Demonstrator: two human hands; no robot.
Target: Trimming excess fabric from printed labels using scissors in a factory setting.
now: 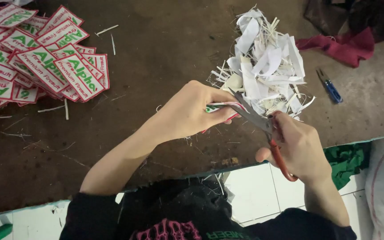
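A red-bordered patch (221,108) was pinched flat in the closed left hand (190,111), just above the brown surface (165,53). From the right, scissors (263,126) clamped in the right hand (296,149) were angled up-left, blades meeting the patch's edge, beside a heap of white trimmings (265,62).

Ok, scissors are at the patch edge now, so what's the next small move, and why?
Probably close the scissors along the red border. The right hand holds their red handles, and the blades sit at the edge of the patch, which the left hand pinches. Trimmings would likely join the white scrap pile just behind.
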